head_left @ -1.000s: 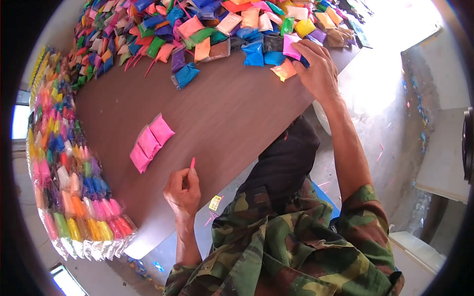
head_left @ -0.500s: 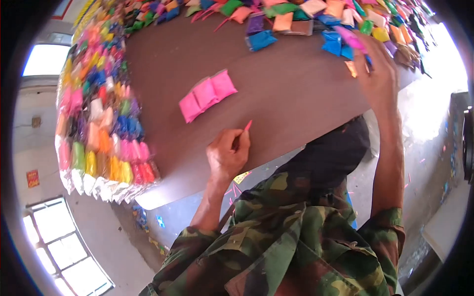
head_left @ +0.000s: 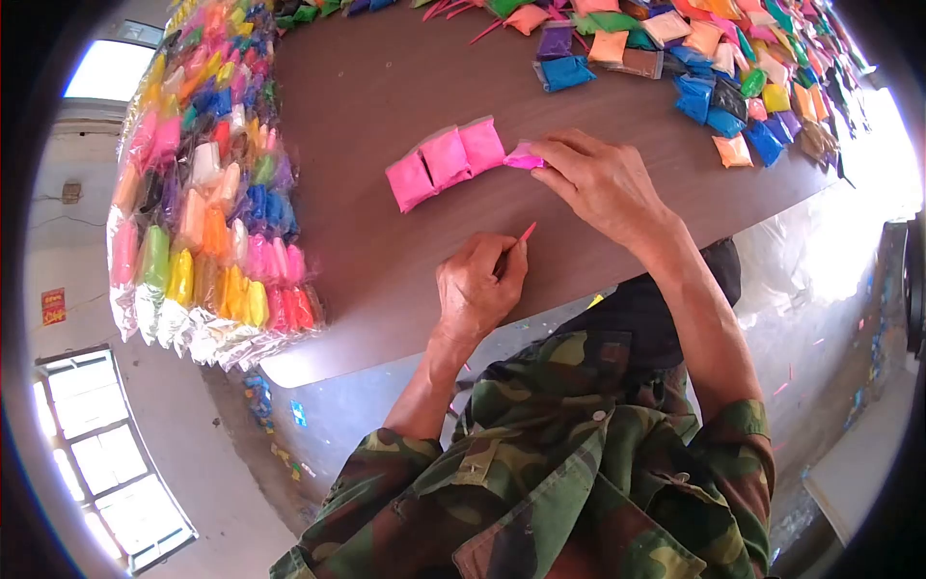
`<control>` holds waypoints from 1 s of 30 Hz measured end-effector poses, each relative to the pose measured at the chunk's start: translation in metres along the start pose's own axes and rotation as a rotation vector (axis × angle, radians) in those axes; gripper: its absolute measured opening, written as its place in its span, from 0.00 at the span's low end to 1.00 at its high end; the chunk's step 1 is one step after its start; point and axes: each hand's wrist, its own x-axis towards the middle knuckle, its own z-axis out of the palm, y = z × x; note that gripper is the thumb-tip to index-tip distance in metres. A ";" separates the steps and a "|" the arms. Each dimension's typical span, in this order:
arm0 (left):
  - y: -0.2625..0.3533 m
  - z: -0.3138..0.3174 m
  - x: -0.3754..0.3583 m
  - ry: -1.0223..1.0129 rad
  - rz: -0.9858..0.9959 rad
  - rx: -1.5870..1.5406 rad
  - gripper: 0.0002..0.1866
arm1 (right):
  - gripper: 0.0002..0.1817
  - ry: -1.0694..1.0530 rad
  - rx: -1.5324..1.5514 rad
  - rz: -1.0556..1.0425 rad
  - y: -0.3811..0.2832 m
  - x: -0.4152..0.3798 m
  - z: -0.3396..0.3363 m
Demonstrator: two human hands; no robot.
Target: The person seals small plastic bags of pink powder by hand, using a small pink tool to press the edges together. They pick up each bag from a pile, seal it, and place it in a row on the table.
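Note:
On the brown table, three pink packets (head_left: 446,159) lie side by side in a slanting row. My right hand (head_left: 606,183) pinches a brighter magenta packet (head_left: 523,155) between thumb and fingers, close to the right end of that row. Nearer the table's front edge, my left hand (head_left: 479,282) is closed around a thin pink stick (head_left: 528,231). Only its pointed tip shows above the thumb; the rest is hidden in the fist.
Clear bags of many-coloured rolls (head_left: 203,227) are stacked along the left side. A heap of loose coloured packets (head_left: 719,77) covers the back right, with a blue packet (head_left: 565,73) and an orange packet (head_left: 733,151) at its edge. Pink sticks (head_left: 453,10) lie at the back.
My right hand has come from the heap at the back right to the pink row, carrying the magenta packet. My left hand still grips the pink stick. The view has shifted slightly.

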 end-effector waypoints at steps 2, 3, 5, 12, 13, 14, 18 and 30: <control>0.000 0.000 0.000 0.000 -0.003 -0.007 0.05 | 0.10 0.002 0.001 0.003 0.000 0.001 0.001; 0.000 -0.001 0.000 0.000 0.000 -0.011 0.05 | 0.10 0.003 0.004 0.004 0.000 0.002 0.002; 0.000 -0.001 0.001 -0.001 0.007 -0.020 0.05 | 0.10 0.020 0.013 -0.006 0.002 0.003 0.004; 0.001 -0.002 0.001 -0.017 -0.010 -0.004 0.05 | 0.10 0.001 0.017 -0.008 0.006 0.004 0.006; 0.002 -0.003 0.001 -0.023 -0.012 0.010 0.04 | 0.10 -0.002 0.025 -0.002 0.005 0.003 0.006; 0.002 -0.003 0.002 -0.029 -0.009 0.021 0.04 | 0.10 -0.002 0.027 0.005 0.005 0.002 0.006; -0.002 0.002 0.001 0.019 0.046 0.022 0.04 | 0.12 0.091 0.025 0.056 0.013 -0.008 -0.022; 0.005 -0.002 0.001 -0.019 0.087 0.050 0.06 | 0.16 0.552 -0.558 0.417 0.126 -0.082 -0.154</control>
